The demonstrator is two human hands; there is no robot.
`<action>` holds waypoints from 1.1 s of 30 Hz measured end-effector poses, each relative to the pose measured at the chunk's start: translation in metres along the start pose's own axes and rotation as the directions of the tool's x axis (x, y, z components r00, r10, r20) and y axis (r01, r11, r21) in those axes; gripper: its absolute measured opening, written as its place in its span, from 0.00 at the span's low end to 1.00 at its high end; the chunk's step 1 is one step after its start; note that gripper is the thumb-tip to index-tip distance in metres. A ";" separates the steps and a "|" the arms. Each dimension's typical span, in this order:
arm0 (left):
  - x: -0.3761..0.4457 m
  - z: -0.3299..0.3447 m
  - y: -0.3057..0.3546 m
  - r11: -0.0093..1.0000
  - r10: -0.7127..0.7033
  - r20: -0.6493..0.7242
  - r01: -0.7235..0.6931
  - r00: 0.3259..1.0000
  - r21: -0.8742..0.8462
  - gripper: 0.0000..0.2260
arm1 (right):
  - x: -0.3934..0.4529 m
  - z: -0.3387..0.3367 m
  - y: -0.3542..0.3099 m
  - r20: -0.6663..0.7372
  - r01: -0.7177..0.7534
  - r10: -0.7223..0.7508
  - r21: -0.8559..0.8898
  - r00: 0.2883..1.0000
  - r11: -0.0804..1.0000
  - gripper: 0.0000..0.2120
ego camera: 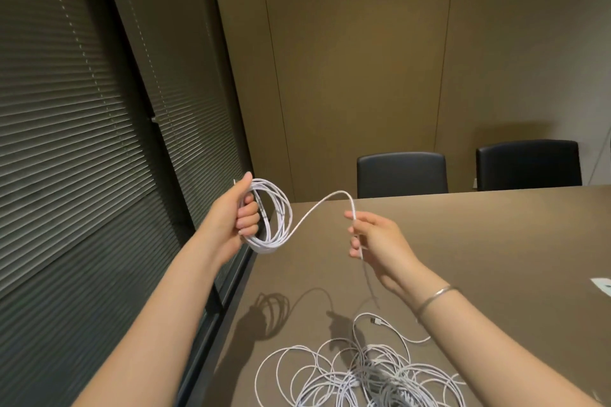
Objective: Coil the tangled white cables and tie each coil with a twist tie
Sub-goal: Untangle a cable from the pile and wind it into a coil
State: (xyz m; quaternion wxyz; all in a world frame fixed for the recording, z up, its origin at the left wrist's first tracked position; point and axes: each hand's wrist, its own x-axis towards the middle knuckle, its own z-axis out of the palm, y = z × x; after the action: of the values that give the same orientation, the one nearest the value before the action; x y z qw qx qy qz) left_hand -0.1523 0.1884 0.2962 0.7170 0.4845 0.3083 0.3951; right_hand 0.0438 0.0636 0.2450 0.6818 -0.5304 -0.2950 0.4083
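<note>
Head view. Two dark padded chairs (402, 174) stand at the far edge of the brown matte table (479, 241); behind them is a plain tan panelled wall (363, 59). Slatted blinds (82, 109) fill the left side. A pale paper item (603, 287) lies at the table's right edge, cut off by the frame. A thin metal bangle (434, 297) circles the right wrist.

The left hand (243, 213) is raised beside the table's left edge, its fingers curled round a round coil (276, 218) of smooth white cable, several loops thick. One strand (325, 201) arcs from the coil to the right hand (373, 235), whose fingers pinch it; the cable hangs down blurred below.

On the near table, a tangled heap of white cables (363, 377) lies in loose overlapping loops.
</note>
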 end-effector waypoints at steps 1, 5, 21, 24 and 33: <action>0.000 0.003 -0.003 1.000 0.001 0.013 -0.001 1.000 0.011 0.20 | -0.007 0.010 -0.003 0.029 0.055 -0.054 -0.028 0.998 0.998 0.13; -0.007 0.022 -0.012 0.999 0.001 0.095 -0.005 0.995 0.044 0.20 | -0.028 0.043 -0.004 0.138 0.283 -0.265 -0.129 0.954 0.951 0.11; -0.012 0.047 -0.022 0.989 0.078 0.038 -0.073 0.996 -0.126 0.20 | -0.041 0.058 0.020 0.246 0.430 -0.370 -0.265 0.896 0.863 0.05; -0.007 0.042 -0.006 0.934 0.083 0.070 -0.053 0.994 -0.354 0.20 | -0.033 0.045 0.034 0.455 0.402 -0.235 -0.317 0.859 0.859 0.04; -0.010 -0.001 0.027 0.911 -0.038 0.264 0.142 0.964 -0.386 0.18 | 0.002 -0.039 0.049 0.454 0.246 0.073 -0.602 0.888 0.760 0.21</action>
State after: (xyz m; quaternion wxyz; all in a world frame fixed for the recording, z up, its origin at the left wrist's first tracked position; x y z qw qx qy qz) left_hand -0.1649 0.1864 0.3217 0.8518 0.3583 0.1494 0.3518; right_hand 0.0651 0.0519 0.1872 0.3886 -0.6077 -0.5915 0.3602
